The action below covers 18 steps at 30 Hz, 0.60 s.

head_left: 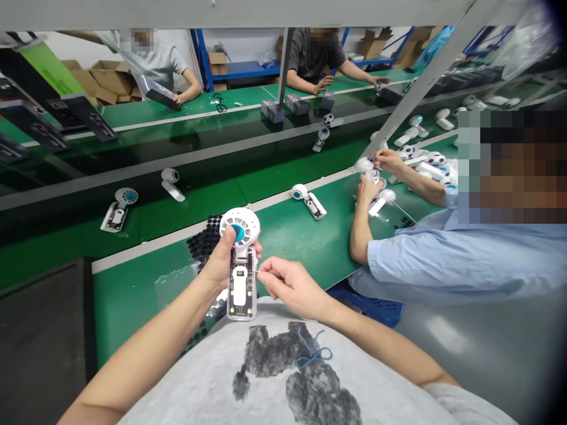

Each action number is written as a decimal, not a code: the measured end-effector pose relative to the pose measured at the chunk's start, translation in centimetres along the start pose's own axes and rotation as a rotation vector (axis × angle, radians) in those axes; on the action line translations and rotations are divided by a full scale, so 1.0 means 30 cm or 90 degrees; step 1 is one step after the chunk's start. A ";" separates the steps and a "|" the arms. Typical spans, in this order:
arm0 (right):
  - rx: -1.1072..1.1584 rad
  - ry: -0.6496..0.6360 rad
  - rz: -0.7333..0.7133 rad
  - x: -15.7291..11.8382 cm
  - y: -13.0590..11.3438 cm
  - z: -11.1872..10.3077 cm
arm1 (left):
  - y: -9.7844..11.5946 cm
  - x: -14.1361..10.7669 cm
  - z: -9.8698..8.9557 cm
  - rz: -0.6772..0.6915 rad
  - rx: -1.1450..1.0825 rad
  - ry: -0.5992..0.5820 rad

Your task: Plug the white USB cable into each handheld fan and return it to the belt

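Note:
My left hand (221, 257) is wrapped round a white handheld fan (240, 292), with its thumb on the blue centre of the round head. The fan stands upright toward me, and its clear handle shows a dark circuit board with a white inset and small yellow parts. At the right side of that handle, my right hand (295, 286) is closed in a pinch. A thin tip shows between its fingertips and the handle's edge, too small to name. Black round pads (201, 245) lie on the green bench (274, 236) behind my left hand.
Another handheld fan (309, 202) lies on the bench. Beyond it, a green conveyor (212, 195) carries more fans and small boxes (271, 111). A co-worker's hands (376, 171) handle fans at the right, near a slanted metal post (411, 88). Two people work across the line.

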State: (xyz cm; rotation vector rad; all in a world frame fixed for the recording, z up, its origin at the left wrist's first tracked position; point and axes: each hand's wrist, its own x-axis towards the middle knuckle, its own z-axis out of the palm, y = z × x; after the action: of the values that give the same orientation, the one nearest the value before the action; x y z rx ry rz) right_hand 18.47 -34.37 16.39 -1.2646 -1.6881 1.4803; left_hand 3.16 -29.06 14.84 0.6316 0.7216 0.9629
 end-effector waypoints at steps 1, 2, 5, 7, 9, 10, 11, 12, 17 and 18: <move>-0.014 -0.002 -0.004 0.000 -0.001 -0.001 | -0.002 -0.001 0.000 -0.002 0.001 -0.005; -0.033 -0.005 -0.010 0.001 -0.003 -0.004 | -0.004 -0.002 0.001 -0.007 0.011 -0.010; -0.078 -0.034 -0.016 0.009 -0.007 -0.015 | -0.008 -0.005 0.005 -0.031 0.066 0.002; -0.072 -0.053 -0.004 0.015 -0.006 -0.021 | -0.009 -0.005 0.012 -0.051 0.085 0.030; -0.046 -0.061 0.008 0.021 0.002 -0.022 | -0.010 -0.005 0.023 -0.072 0.085 0.056; -0.031 -0.064 0.013 0.023 0.007 -0.022 | -0.011 -0.004 0.028 -0.080 0.085 0.066; -0.017 -0.068 0.019 0.025 0.014 -0.021 | -0.012 -0.004 0.033 -0.088 0.086 0.075; -0.003 -0.074 0.027 0.025 0.021 -0.021 | -0.015 -0.003 0.037 -0.094 0.088 0.081; 0.050 -0.091 0.045 0.022 0.060 -0.022 | -0.032 0.004 0.035 -0.112 0.108 0.092; 0.060 -0.092 0.045 0.021 0.067 -0.020 | -0.035 0.005 0.033 -0.118 0.117 0.090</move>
State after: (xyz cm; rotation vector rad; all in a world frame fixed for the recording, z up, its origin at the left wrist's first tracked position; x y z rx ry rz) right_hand 19.32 -33.67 14.51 -1.2033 -1.6572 1.7090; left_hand 4.53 -29.53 14.61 0.6493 0.9845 0.7809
